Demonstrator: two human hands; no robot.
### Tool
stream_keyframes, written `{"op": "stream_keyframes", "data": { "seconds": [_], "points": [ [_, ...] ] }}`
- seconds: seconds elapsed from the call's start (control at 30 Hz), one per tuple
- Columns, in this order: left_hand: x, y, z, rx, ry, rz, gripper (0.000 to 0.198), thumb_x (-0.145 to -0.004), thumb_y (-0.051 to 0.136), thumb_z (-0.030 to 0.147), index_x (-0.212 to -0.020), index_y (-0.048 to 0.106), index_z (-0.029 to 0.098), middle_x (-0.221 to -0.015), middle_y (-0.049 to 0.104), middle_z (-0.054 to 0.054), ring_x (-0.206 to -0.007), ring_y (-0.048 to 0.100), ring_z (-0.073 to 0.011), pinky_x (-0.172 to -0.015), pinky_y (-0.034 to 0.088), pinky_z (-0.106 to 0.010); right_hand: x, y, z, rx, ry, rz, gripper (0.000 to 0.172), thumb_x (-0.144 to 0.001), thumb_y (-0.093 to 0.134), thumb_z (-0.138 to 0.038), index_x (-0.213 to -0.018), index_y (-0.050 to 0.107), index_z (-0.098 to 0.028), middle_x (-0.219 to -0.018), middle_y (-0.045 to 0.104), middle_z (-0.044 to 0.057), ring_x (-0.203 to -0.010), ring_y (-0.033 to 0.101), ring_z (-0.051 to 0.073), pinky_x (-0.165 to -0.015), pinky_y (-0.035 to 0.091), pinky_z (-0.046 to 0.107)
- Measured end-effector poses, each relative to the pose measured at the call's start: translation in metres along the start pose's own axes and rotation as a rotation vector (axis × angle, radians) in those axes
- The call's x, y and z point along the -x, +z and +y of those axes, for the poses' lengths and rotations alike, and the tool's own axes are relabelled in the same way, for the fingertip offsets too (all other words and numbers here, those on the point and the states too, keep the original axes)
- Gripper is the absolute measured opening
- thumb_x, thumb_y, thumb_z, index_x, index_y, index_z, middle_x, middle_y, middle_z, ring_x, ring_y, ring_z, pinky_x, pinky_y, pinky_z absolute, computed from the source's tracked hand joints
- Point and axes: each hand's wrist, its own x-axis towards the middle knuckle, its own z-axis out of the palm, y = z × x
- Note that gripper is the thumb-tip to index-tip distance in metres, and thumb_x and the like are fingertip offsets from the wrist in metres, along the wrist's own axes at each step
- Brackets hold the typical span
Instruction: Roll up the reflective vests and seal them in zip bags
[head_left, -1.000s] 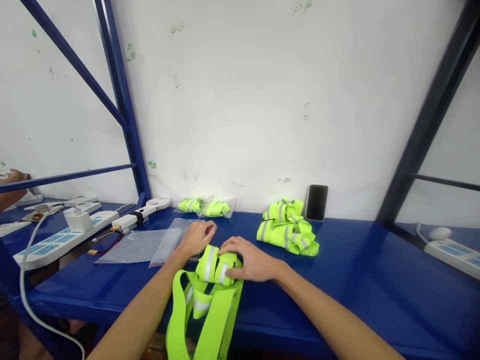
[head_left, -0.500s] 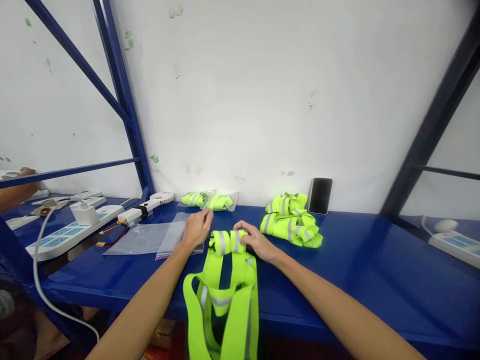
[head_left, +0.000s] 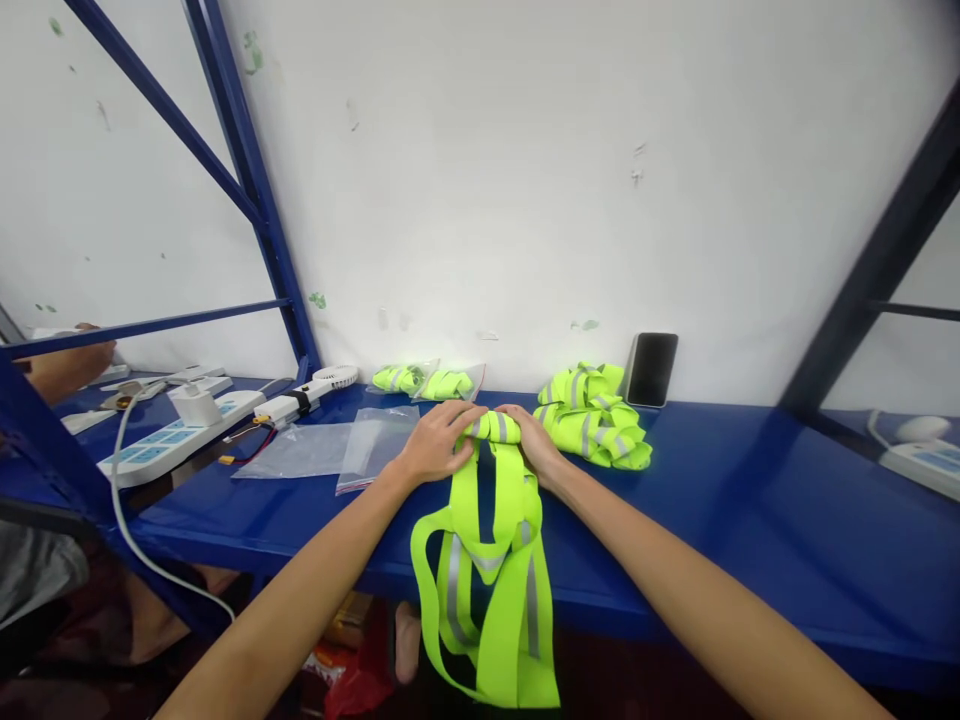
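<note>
Centre of frame: left hand (head_left: 444, 440) and right hand (head_left: 529, 440) grip the rolled end of a neon strap (head_left: 510, 510), probably keeping it tight; loose loops hang off the bench's (head_left: 720, 520) front edge.

A black-screened phone (head_left: 652, 370) leans against the white wall (head_left: 465, 180), a power strip (head_left: 166, 445) lying leftward.
</note>
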Motion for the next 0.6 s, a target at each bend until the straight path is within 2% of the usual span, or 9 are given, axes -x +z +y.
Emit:
{"op": "stream_keyframes", "data": {
  "seconds": [0.1,0.2,0.3,0.37,0.43,0.5,0.6],
  "points": [
    [0.001,0.005,0.0,0.03,-0.104,0.123,0.044,-0.089,0.041,0.022,-0.133,0.04,0.018,-0.124,0.055,-0.013,-0.117,0.051,-0.0253,-0.1,0.039,-0.043,0.003,-0.002,0.0,0.147,-0.019,-0.085,0.05,-0.086,0.038,-0.059,-0.105,0.061,-0.019,-0.079,0.064,0.005,-0.061,0.057,0.02,-0.054,0.046,0.032],
    [0.003,0.005,0.0,0.071,-0.266,0.262,0.041,-0.094,0.037,0.026,-0.134,0.036,0.017,-0.122,0.057,-0.013,-0.102,0.058,-0.0219,-0.094,0.043,-0.038,0.008,-0.005,-0.003,0.378,-0.22,-0.096,0.053,-0.09,0.036,-0.052,-0.131,0.048,-0.022,-0.107,0.063,0.008,-0.073,0.06,0.02,-0.063,0.05,0.035],
    [0.001,0.005,-0.003,0.176,-0.473,0.366,0.038,-0.096,0.033,0.032,-0.131,0.038,0.018,-0.107,0.061,-0.007,-0.077,0.06,-0.0165,-0.081,0.046,-0.033,0.011,-0.007,-0.005,0.574,-0.503,-0.159,0.066,-0.083,0.05,-0.031,-0.144,0.027,-0.027,-0.139,0.041,0.01,-0.105,0.056,0.024,-0.089,0.047,0.041],
    [-0.003,0.006,-0.005,0.299,-0.577,0.411,0.036,-0.095,0.035,0.037,-0.125,0.045,0.018,-0.101,0.062,-0.005,-0.077,0.059,-0.0165,-0.078,0.047,-0.032,0.012,-0.006,-0.006,0.705,-0.644,-0.183,0.07,-0.076,0.055,-0.022,-0.141,0.03,-0.026,-0.148,0.027,0.01,-0.123,0.045,0.027,-0.102,0.04,0.045],
    [-0.008,0.008,-0.008,0.457,-0.632,0.388,0.037,-0.092,0.042,0.043,-0.117,0.052,0.018,-0.095,0.063,-0.004,-0.077,0.059,-0.0172,-0.075,0.048,-0.03,0.012,-0.004,-0.006,0.793,-0.681,-0.153,0.063,-0.076,0.054,-0.02,-0.136,0.035,-0.023,-0.149,0.023,0.011,-0.133,0.034,0.028,-0.107,0.034,0.046],
    [-0.012,0.009,-0.01,0.635,-0.663,0.335,0.042,-0.087,0.048,0.048,-0.114,0.055,0.016,-0.091,0.065,-0.004,-0.076,0.06,-0.0181,-0.07,0.048,-0.029,0.011,-0.003,-0.007,0.785,-0.687,-0.073,0.058,-0.079,0.053,-0.022,-0.134,0.034,-0.022,-0.147,0.026,0.012,-0.134,0.032,0.027,-0.107,0.035,0.045],
    [-0.013,0.013,-0.011,0.774,-0.663,0.286,0.046,-0.085,0.051,0.053,-0.108,0.062,0.015,-0.094,0.067,-0.006,-0.082,0.062,-0.0211,-0.071,0.049,-0.03,0.009,-0.004,-0.011,0.704,-0.68,-0.027,0.055,-0.081,0.055,-0.026,-0.132,0.035,-0.022,-0.139,0.039,0.011,-0.122,0.046,0.024,-0.1,0.041,0.039]
  ]
}}
